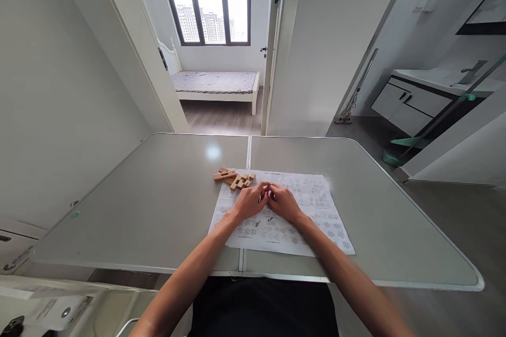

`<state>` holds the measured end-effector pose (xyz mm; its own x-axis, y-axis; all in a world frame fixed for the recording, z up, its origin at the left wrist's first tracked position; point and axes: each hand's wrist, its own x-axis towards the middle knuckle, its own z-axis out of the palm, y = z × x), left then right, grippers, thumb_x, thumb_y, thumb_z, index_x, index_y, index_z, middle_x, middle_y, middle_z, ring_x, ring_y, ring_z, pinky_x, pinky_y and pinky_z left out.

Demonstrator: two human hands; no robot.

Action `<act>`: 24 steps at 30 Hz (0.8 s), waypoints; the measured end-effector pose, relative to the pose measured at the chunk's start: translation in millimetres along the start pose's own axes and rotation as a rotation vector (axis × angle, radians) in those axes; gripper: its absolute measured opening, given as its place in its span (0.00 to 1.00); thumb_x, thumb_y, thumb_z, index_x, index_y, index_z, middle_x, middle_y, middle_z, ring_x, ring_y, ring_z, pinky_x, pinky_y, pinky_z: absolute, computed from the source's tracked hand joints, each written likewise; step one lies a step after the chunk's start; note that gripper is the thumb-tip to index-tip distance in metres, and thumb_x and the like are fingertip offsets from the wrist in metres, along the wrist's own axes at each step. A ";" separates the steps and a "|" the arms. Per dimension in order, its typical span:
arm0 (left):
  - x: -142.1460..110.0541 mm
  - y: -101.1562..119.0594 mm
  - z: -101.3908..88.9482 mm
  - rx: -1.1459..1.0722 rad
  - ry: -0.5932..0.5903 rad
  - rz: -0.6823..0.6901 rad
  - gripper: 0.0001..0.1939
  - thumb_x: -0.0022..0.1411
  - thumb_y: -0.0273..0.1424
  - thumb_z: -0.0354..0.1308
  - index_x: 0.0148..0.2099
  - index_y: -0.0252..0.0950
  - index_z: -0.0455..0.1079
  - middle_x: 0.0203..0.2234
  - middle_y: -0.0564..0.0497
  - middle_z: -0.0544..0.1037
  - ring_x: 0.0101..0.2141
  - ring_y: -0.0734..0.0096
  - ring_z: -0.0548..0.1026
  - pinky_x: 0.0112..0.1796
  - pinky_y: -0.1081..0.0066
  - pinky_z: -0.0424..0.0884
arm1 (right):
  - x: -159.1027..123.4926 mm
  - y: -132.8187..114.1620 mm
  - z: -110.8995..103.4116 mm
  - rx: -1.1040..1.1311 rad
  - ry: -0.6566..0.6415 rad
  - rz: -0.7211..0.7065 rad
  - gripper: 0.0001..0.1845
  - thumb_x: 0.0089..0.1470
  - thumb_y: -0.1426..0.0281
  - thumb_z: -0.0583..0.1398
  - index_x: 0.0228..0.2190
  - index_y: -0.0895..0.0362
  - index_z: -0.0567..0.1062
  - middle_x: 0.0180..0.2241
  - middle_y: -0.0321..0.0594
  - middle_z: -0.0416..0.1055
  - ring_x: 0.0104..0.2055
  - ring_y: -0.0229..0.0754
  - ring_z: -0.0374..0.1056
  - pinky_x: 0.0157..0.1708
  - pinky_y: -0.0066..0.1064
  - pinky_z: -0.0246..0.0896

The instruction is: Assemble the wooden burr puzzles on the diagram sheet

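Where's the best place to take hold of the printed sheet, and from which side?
I'd pinch the printed sheet midway along its right edge, coming in from the right. It lies flat on the table, so there's only a thin edge to catch, and that edge looks uncovered. Wooden pieces sit over its far-left corner, and both hands are over its middle.

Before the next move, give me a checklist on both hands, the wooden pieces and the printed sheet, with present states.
1. Left hand and right hand brought together over the sheet: ok.
2. Grip on anything between the fingertips: cannot tell, fingers hide it.
3. Wooden pieces on the tabletop or sheet: ok, at the sheet's far left corner.
4. Pieces spread apart: not ok, bunched together.
5. Sheet uncovered: not ok, hands and forearms cover part.
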<state>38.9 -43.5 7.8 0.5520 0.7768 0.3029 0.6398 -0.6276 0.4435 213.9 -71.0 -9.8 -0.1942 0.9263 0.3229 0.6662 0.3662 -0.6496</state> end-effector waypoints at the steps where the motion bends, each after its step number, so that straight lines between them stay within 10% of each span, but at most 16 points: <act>1: -0.1 -0.1 0.1 -0.001 0.002 0.000 0.17 0.71 0.31 0.52 0.59 0.41 0.67 0.28 0.56 0.81 0.29 0.68 0.80 0.31 0.72 0.67 | 0.0 0.1 0.1 0.002 0.001 -0.002 0.09 0.57 0.76 0.56 0.35 0.55 0.76 0.38 0.39 0.76 0.31 0.39 0.67 0.35 0.28 0.60; 24: 0.0 -1.3 -0.2 -0.009 -0.005 0.004 0.17 0.71 0.31 0.52 0.60 0.41 0.66 0.29 0.56 0.81 0.30 0.69 0.80 0.32 0.73 0.69 | 0.6 3.4 2.0 0.003 0.002 -0.008 0.09 0.58 0.75 0.57 0.36 0.55 0.77 0.39 0.40 0.77 0.31 0.38 0.68 0.36 0.27 0.59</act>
<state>37.9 -42.7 7.4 0.5571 0.7741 0.3006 0.6329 -0.6301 0.4499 214.6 -69.1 -13.1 -0.1984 0.9230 0.3297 0.6626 0.3742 -0.6488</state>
